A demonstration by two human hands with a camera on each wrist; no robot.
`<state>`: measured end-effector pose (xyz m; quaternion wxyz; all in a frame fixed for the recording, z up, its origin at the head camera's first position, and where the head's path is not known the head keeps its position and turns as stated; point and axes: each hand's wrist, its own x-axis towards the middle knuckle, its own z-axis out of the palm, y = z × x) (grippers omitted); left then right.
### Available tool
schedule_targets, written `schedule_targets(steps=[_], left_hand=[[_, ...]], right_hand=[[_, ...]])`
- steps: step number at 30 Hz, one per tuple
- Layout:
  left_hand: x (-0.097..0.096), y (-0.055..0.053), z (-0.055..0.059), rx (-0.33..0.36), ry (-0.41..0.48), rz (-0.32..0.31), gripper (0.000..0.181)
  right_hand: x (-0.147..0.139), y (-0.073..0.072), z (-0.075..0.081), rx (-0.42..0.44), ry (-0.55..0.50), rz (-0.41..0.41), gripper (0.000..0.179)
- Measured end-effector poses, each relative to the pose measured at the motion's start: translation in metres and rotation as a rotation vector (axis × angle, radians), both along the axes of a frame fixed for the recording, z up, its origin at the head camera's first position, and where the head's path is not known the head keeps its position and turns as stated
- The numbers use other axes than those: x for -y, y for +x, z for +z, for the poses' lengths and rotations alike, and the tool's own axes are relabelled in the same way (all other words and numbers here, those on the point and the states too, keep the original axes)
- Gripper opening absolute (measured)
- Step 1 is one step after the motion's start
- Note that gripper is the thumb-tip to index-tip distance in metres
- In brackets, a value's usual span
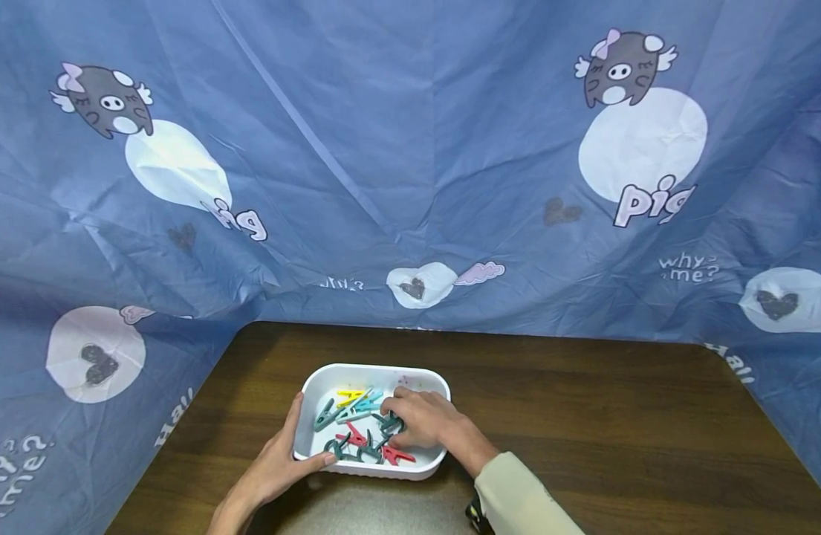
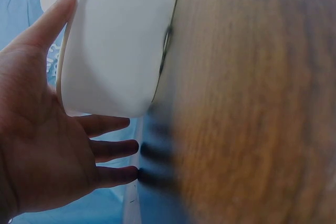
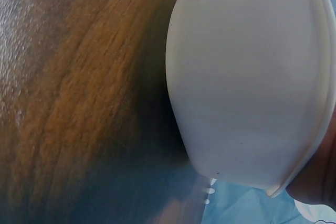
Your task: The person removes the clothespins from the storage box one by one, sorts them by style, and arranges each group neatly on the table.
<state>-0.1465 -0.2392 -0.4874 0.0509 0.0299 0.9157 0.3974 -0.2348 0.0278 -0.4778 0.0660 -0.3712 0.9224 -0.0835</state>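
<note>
A white plastic basket stands on the table, holding several small clips. Inside it, a yellow clothespin lies near light blue ones, a green one and red ones. My left hand rests on the basket's near left corner, thumb along the rim and fingers fairly straight down the side. My right hand reaches over the right rim. Its thumb and curled fingers pinch a dark green clip, partly hidden by the hand. More dark green clips lie just below it.
The dark brown wooden table extends to both sides of the basket. Behind it hangs a blue cloth with pig prints. A small dark object shows beside the right sleeve.
</note>
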Motion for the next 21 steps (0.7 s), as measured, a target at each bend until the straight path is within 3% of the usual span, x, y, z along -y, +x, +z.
schedule_targets(steps=[21], left_hand=[[-0.0004,0.0001,-0.0007,0.001,-0.008,0.005,0.119]], right_hand=[[-0.0037,0.0001,0.0018,-0.020,-0.067,-0.011,0.043]])
